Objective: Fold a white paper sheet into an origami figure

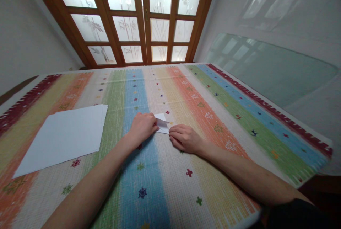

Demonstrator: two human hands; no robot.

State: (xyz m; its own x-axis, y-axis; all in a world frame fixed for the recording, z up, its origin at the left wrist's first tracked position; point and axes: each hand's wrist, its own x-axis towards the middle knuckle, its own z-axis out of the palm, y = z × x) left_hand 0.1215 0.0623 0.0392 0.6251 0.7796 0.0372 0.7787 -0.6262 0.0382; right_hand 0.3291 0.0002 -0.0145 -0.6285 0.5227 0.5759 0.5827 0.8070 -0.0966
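Observation:
A small folded piece of white paper [162, 127] lies on the striped tablecloth [144, 172], with one flap raised off its surface. My left hand [143, 126] grips the paper's left side, thumb and fingers pinched together at the flap. At the lower right corner of the paper, my right hand [185, 138] rests on the cloth with its fingers bent and close together, the fingertips touching the paper's edge. Whether the right fingers pinch the paper cannot be made out.
A stack of white paper sheets [64, 136] lies on the left part of the table. Beyond the far edge stand wooden doors [145, 26] with frosted panes. A glass panel [255, 65] leans by the right wall.

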